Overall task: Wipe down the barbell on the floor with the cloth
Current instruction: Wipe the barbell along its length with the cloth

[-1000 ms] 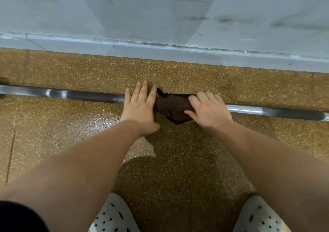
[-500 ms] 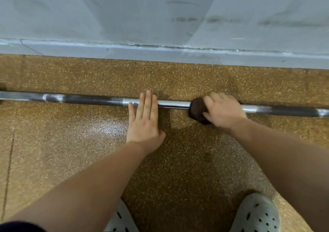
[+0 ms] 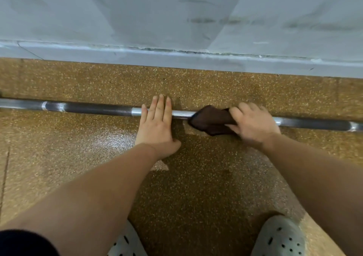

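Likely gym, barbell [image 3: 98,109], speckled floor [image 3: 196,187]

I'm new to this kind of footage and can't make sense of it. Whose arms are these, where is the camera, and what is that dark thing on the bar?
There is no machine here. A person wears a wide-angle camera on the head, looking forward and down, so you see their own two arms. A long metal barbell lies on a speckled brown floor, a little way out from a grey wall. The left hand lies flat across the bar, fingers straight. The right hand grips a dark brown cloth, which sits on the bar just to the right of the left hand. At the bottom edge are the person's pale perforated shoes.
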